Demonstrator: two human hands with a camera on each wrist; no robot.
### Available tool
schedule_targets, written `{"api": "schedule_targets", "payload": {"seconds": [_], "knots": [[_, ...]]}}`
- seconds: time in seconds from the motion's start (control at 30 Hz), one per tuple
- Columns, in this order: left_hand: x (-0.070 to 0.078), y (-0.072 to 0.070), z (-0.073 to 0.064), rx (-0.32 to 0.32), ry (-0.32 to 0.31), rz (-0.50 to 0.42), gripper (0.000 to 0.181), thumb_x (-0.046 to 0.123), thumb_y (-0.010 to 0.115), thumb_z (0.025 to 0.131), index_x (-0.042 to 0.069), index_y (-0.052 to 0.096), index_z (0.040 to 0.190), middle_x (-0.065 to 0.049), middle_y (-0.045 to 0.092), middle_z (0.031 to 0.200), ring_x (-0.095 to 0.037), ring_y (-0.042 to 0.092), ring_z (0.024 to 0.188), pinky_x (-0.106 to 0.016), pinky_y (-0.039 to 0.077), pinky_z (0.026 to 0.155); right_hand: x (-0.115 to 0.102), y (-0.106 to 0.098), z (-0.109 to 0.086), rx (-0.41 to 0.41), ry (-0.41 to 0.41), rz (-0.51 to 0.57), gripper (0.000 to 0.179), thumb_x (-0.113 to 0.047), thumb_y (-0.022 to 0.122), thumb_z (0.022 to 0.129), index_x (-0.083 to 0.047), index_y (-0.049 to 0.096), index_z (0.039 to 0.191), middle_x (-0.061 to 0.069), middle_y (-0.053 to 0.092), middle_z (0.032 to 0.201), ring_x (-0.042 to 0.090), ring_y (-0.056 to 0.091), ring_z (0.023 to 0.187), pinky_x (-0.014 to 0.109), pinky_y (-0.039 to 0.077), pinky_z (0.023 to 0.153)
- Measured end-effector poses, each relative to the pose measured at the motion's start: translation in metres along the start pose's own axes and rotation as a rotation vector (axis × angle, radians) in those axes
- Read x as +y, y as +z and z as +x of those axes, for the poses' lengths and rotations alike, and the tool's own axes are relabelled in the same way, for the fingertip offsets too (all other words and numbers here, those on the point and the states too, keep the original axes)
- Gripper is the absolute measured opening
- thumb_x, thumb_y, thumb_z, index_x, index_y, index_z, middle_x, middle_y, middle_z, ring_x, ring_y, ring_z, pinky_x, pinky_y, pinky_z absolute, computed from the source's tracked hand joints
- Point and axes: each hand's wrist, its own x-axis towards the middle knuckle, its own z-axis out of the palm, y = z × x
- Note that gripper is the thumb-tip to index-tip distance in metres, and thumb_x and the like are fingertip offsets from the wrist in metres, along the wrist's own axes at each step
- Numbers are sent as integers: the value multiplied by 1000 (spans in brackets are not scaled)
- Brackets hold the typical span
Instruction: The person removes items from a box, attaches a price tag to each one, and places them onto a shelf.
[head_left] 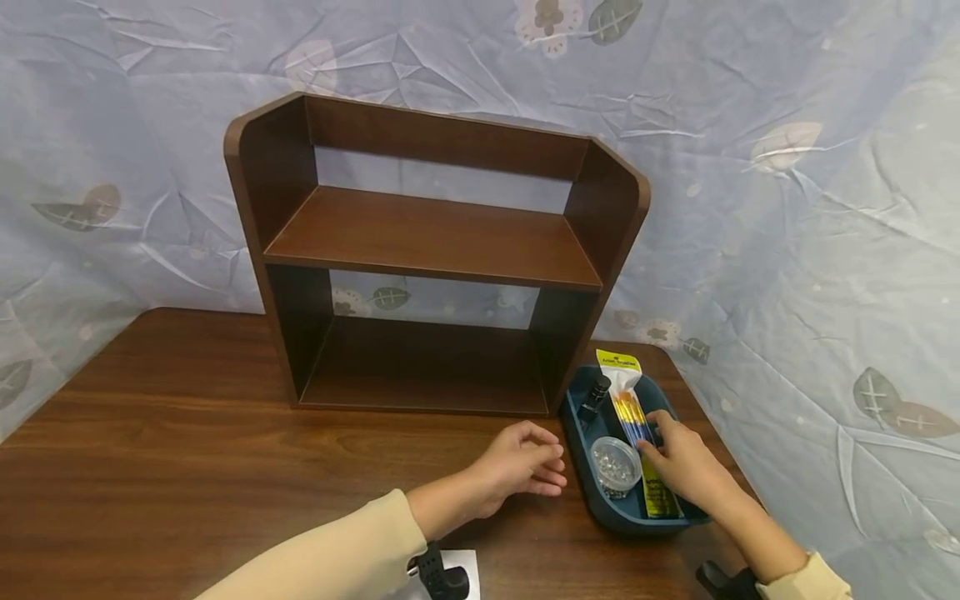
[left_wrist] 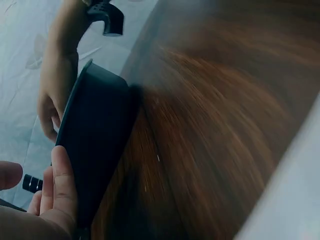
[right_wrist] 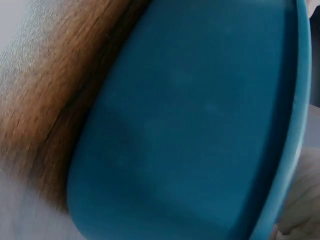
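A blue tray [head_left: 588, 492] stands at the right of the table, beside the shelf. In it lies a pack of paintbrushes [head_left: 628, 408] with a yellow top, leaning over the far rim. My right hand [head_left: 690, 467] reaches over the right rim and pinches the pack's edge with thumb and fingers. Also inside are a round clear-lidded tub [head_left: 616, 463] of small shiny pieces and a small black-capped bottle [head_left: 595, 397]. Just left of the tray, my left hand [head_left: 517, 467] hovers with loosely bent fingers and holds nothing. The right wrist view shows mostly the tray's outer wall [right_wrist: 185, 120].
A brown two-tier shelf [head_left: 435, 237] stands at the back of the wooden table [head_left: 187, 467]. Part of a white sheet [head_left: 461, 571] shows under my left wrist. Patterned cloth [head_left: 825, 292] hangs behind and along the right side.
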Motion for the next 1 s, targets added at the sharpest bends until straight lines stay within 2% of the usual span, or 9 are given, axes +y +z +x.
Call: {"api": "schedule_targets", "payload": {"seconds": [0.13, 0.23, 0.57, 0.73, 1.0], "knots": [[-7, 9, 6, 30, -16, -36, 22, 6, 61, 102, -2, 57, 122, -8, 66, 89, -16, 71, 73, -37, 67, 77, -1, 4, 0, -11, 18, -10, 52, -16, 61, 105, 15, 40, 141, 29, 68, 110, 26, 72, 86, 39, 59, 67], [-10, 14, 9, 39, -29, -49, 20, 5, 61, 101, -1, 57, 119, -8, 65, 88, -16, 71, 73, -37, 67, 77, 0, 5, -1, -17, 33, -20, 55, -17, 61, 105, 15, 38, 143, 22, 69, 102, 20, 66, 79, 35, 56, 63], [-17, 34, 16, 28, -85, -82, 22, 4, 68, 99, 0, 58, 118, -13, 69, 90, -13, 68, 69, -35, 67, 75, -1, 6, -1, -5, 60, -61, 57, -18, 63, 103, 12, 37, 142, 25, 70, 103, 23, 68, 82, 38, 59, 65], [-17, 39, 18, 34, -107, -112, 22, 3, 69, 98, 1, 57, 116, -11, 67, 89, -13, 66, 68, -34, 67, 76, -3, 5, 0, -5, 78, -68, 57, -18, 64, 102, 12, 36, 143, 28, 70, 107, 25, 70, 85, 41, 60, 67], [-17, 41, 22, 39, -91, -122, 20, -1, 68, 98, -1, 57, 114, -8, 64, 89, -11, 66, 66, -32, 67, 75, -4, 6, 1, 11, 78, -63, 59, -16, 64, 102, 12, 34, 144, 31, 68, 113, 29, 71, 93, 44, 61, 72]]}}
